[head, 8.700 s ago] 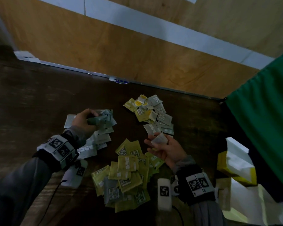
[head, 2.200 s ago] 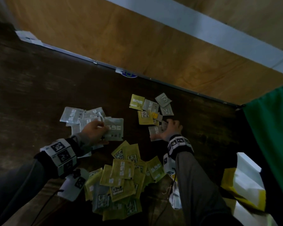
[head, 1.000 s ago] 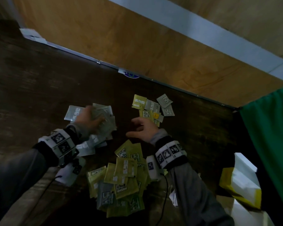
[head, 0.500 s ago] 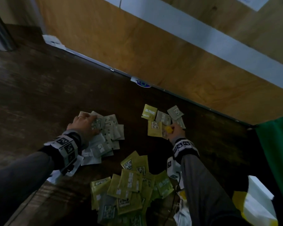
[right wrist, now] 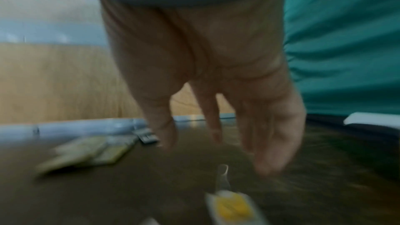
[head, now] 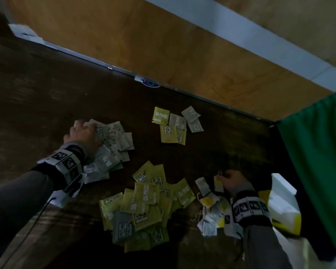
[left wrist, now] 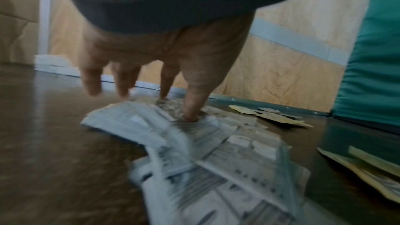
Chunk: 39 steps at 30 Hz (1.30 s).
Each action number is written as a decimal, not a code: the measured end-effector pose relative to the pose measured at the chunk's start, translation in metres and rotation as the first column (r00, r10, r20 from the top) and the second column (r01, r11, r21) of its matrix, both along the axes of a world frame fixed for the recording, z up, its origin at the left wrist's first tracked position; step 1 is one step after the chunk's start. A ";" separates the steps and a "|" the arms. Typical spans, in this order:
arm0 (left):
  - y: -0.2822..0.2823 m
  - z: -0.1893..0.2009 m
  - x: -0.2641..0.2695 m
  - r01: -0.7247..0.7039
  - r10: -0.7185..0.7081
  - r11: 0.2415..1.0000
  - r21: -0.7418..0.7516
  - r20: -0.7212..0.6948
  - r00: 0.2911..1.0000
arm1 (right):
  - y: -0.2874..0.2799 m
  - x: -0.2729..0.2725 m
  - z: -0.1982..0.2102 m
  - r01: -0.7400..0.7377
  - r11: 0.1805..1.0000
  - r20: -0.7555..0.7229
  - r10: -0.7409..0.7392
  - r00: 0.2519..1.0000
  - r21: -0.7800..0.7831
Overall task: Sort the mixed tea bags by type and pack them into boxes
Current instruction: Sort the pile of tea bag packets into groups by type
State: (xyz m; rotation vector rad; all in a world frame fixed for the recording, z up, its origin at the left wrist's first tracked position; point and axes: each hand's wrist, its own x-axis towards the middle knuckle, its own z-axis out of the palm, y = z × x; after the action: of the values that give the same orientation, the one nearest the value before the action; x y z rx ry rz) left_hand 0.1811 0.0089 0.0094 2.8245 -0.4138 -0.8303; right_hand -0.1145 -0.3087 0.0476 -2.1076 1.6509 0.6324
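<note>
My left hand [head: 81, 132] lies on a fanned pile of pale grey sachets [head: 113, 146], fingers spread. In the left wrist view the left hand [left wrist: 140, 95] presses one fingertip [left wrist: 191, 114] onto the grey sachets [left wrist: 194, 143]. My right hand [head: 228, 178] hovers at the near right over a heap of white tea bags with yellow tags [head: 211, 212]. In the right wrist view the right hand [right wrist: 212, 143] hangs with loose fingers, and a yellow-tagged bag [right wrist: 231, 206] lies below it, apart from them. A yellow-green sachet pile [head: 147, 202] lies between my arms. A small mixed group [head: 175, 127] sits farther back.
A yellow and white box [head: 283, 202] stands open at the near right, beside a green curtain [head: 318, 152]. A wooden wall panel [head: 163, 45] closes the back of the dark table [head: 47, 94]. A white object [head: 25, 33] sits in the far left corner.
My right hand has pulled back from the far mixed group to the near right heap, where a yellow-tagged bag now lies. My left hand stays on the grey pile.
</note>
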 end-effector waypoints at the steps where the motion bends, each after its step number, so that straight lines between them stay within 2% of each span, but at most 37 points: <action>1: -0.005 0.005 -0.004 0.026 -0.028 0.999 0.044 0.050 0.998 | 0.001 0.006 0.003 -0.009 0.999 0.018 0.010 1.000 -0.037; 3: -0.021 0.017 -0.010 0.131 -0.141 0.989 0.074 0.139 0.980 | 0.003 0.029 0.009 0.008 0.996 0.094 0.000 0.996 -0.085; 5: -0.043 0.030 -0.015 0.241 -0.245 0.970 0.041 0.147 0.958 | 0.004 0.060 0.009 0.014 0.998 0.159 -0.004 0.987 -0.057; 9: -0.094 0.043 -0.017 0.328 -0.330 0.942 -0.066 -0.018 0.944 | 0.001 0.123 0.002 -0.061 0.997 0.248 0.070 0.966 -0.046; 13: -0.140 0.042 -0.007 0.410 -0.416 0.909 -0.073 -0.162 0.895 | -0.017 0.171 -0.004 -0.069 0.996 0.349 0.085 0.933 -0.060; 18: -0.186 0.029 0.010 0.447 -0.446 0.893 -0.046 -0.209 0.870 | -0.039 0.205 -0.026 -0.158 0.983 0.304 0.181 0.935 -0.099; 20: -0.200 0.021 0.012 0.446 -0.456 0.890 -0.095 -0.173 0.873 | -0.044 0.210 -0.038 -0.213 0.976 0.259 0.217 0.941 -0.045; 24: -0.220 0.003 0.011 0.396 -0.417 0.903 -0.165 -0.120 0.901 | -0.048 0.224 -0.052 -0.151 0.988 0.258 0.150 0.955 -0.013; 26: -0.227 -0.007 0.010 0.391 -0.410 0.909 -0.142 -0.143 0.901 | -0.045 0.231 -0.055 -0.120 0.993 0.217 0.121 0.969 -0.018; 29: -0.230 -0.018 0.006 0.375 -0.384 0.923 -0.083 -0.147 0.911 | -0.041 0.236 -0.057 -0.159 0.986 0.130 0.164 0.978 -0.051; 33: -0.232 -0.019 -0.004 0.346 -0.350 0.936 -0.061 -0.066 0.934 | -0.041 0.240 -0.054 -0.199 0.980 0.162 0.196 0.967 0.005; 36: -0.235 -0.015 -0.011 0.249 -0.260 0.965 -0.087 -0.158 0.953 | -0.037 0.242 -0.053 -0.211 0.976 0.187 0.199 0.962 0.048; 39: -0.233 -0.015 -0.014 0.200 -0.219 0.974 -0.106 -0.217 0.951 | -0.030 0.242 -0.050 -0.222 0.973 0.117 0.213 0.970 0.066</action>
State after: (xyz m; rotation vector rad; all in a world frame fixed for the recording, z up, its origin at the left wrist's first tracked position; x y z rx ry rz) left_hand 0.1670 -0.2237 -0.0054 2.6005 -0.7035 -1.1354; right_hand 0.1277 -0.3388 -0.0026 -2.2414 1.3261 0.6247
